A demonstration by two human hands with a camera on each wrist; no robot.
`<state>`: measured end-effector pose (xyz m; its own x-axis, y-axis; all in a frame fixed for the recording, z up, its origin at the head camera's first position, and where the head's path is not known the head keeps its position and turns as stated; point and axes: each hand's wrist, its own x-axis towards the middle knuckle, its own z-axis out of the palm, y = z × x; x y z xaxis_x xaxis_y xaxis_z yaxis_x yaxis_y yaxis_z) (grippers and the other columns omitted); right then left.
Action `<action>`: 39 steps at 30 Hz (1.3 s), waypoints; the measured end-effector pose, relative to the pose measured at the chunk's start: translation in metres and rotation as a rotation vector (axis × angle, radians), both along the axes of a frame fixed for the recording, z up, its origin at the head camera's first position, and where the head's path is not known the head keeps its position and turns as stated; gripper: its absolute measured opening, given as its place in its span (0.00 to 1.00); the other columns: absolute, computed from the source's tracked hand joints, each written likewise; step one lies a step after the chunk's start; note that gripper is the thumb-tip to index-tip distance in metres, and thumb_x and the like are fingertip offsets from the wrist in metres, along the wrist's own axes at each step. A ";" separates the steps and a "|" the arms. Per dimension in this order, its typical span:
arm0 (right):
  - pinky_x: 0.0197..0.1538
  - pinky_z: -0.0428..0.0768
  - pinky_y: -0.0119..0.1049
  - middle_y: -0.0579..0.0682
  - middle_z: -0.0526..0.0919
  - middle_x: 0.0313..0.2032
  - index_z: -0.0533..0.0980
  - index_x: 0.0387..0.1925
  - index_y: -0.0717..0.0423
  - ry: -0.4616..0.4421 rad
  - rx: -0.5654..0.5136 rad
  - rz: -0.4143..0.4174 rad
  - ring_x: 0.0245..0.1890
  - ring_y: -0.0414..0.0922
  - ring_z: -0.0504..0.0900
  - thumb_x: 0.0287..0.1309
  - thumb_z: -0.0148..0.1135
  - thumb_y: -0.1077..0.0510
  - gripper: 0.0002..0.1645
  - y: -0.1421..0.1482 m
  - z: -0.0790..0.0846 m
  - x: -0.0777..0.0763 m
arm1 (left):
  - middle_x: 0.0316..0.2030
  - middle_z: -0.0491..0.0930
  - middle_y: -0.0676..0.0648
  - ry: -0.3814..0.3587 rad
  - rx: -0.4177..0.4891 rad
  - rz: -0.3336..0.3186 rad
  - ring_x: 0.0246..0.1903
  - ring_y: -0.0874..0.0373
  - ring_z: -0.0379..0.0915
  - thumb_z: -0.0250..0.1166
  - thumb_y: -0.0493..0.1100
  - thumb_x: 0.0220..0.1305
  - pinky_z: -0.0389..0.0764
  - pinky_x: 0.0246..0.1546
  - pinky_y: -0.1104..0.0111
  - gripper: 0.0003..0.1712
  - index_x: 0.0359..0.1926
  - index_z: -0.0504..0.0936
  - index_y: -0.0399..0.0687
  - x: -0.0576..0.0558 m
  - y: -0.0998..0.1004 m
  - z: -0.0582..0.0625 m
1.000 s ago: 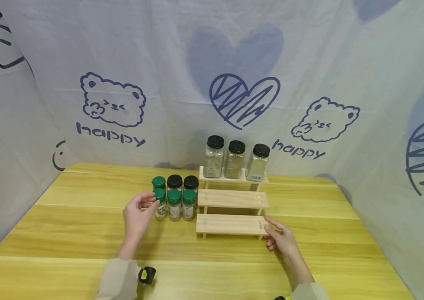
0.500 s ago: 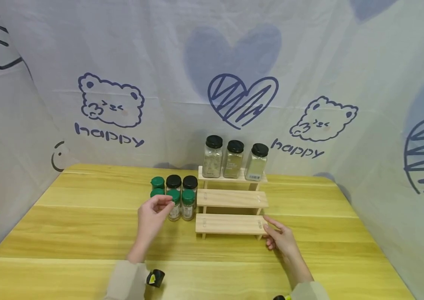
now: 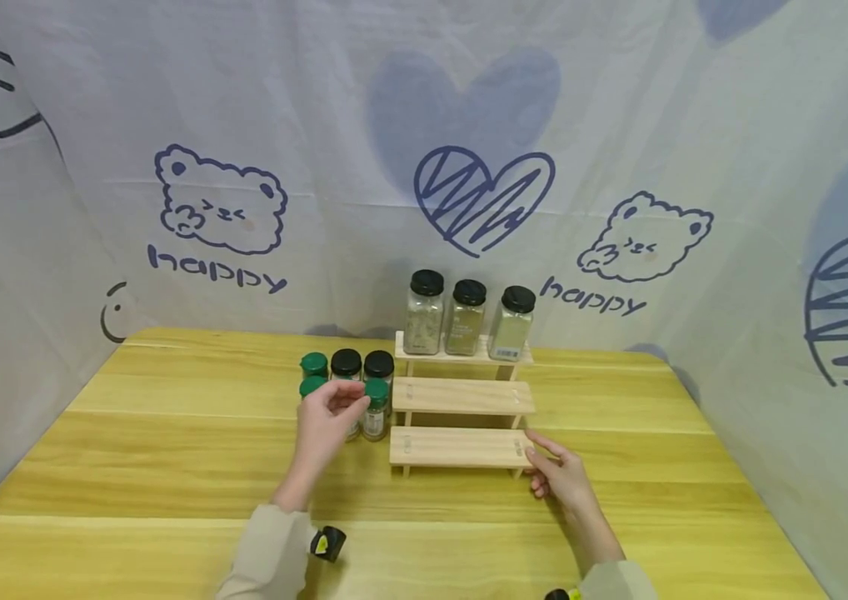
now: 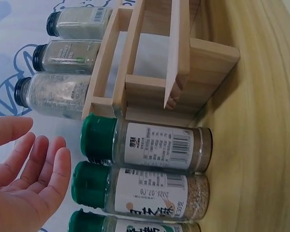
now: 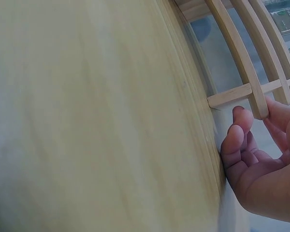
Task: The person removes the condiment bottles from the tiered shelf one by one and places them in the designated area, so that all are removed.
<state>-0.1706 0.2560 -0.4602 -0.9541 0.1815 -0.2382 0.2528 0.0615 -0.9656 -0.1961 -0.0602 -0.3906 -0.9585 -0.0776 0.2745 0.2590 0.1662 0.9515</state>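
My left hand (image 3: 326,419) is over the front row of green-capped spice jars, its thumb and fingers apart and holding nothing. Nearest to it is the rightmost jar (image 3: 375,412); the left wrist view shows a gap between the fingers (image 4: 55,169) and that jar's green cap (image 4: 97,138). The middle front jar (image 4: 150,191) is partly hidden by this hand in the head view. At the right end of the lowest step of a three-step wooden rack (image 3: 461,448), my right hand (image 3: 562,479) pinches the board, seen also beside the fingers (image 5: 234,137) in the right wrist view.
Three black-capped square spice jars (image 3: 465,321) stand on the rack's top step. Behind the front row are two black-capped jars (image 3: 346,361) and a green-capped one (image 3: 314,364). A printed cloth (image 3: 334,108) hangs behind the wooden table (image 3: 132,467).
My left hand has moved right along the front row of jars, from the leftmost to beside the rightmost. My right hand has stayed on the rack, and the jars stand where they were.
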 end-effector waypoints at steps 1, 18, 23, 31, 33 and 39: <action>0.16 0.71 0.26 0.53 0.78 0.18 0.68 0.57 0.62 0.001 -0.001 0.001 0.11 0.37 0.69 0.59 0.54 0.63 0.23 0.000 0.000 0.000 | 0.33 0.79 0.39 0.007 0.002 -0.005 0.31 0.54 0.75 0.64 0.30 0.52 0.76 0.32 0.74 0.10 0.38 0.79 0.31 -0.001 0.001 0.000; 0.16 0.71 0.26 0.51 0.77 0.17 0.68 0.57 0.62 -0.002 0.001 0.007 0.11 0.37 0.69 0.59 0.55 0.62 0.24 -0.001 0.002 0.001 | 0.32 0.79 0.42 0.040 -0.045 -0.019 0.32 0.52 0.75 0.64 0.33 0.53 0.77 0.35 0.69 0.08 0.36 0.80 0.35 -0.018 0.018 0.013; 0.15 0.71 0.26 0.51 0.77 0.16 0.68 0.57 0.62 0.002 0.003 0.003 0.10 0.37 0.69 0.58 0.55 0.62 0.24 -0.001 0.003 0.000 | 0.33 0.78 0.39 0.021 -0.041 -0.037 0.33 0.49 0.74 0.62 0.32 0.55 0.76 0.36 0.64 0.09 0.37 0.79 0.32 -0.014 0.022 0.033; 0.15 0.72 0.27 0.51 0.76 0.14 0.68 0.57 0.62 0.011 0.021 0.011 0.10 0.38 0.69 0.58 0.56 0.62 0.24 -0.001 0.005 0.001 | 0.32 0.79 0.42 0.025 -0.065 -0.028 0.32 0.51 0.74 0.62 0.34 0.55 0.76 0.33 0.67 0.08 0.37 0.79 0.34 -0.034 0.028 0.028; 0.15 0.72 0.27 0.51 0.76 0.14 0.68 0.57 0.62 0.010 0.023 0.006 0.10 0.38 0.69 0.58 0.56 0.61 0.24 -0.002 0.005 0.001 | 0.32 0.79 0.42 0.032 -0.066 -0.019 0.31 0.52 0.74 0.63 0.34 0.54 0.77 0.33 0.67 0.09 0.37 0.79 0.34 -0.037 0.031 0.029; 0.15 0.71 0.27 0.51 0.76 0.13 0.68 0.56 0.63 0.008 0.010 0.004 0.10 0.37 0.69 0.58 0.56 0.62 0.24 -0.002 0.006 0.001 | 0.34 0.78 0.41 0.050 -0.030 -0.014 0.33 0.51 0.73 0.63 0.35 0.54 0.76 0.35 0.65 0.11 0.39 0.79 0.34 -0.048 0.038 0.036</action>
<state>-0.1697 0.2538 -0.4546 -0.9565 0.1805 -0.2290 0.2451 0.0723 -0.9668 -0.2442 -0.0226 -0.3551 -0.9444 -0.0554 0.3241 0.3086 0.1905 0.9319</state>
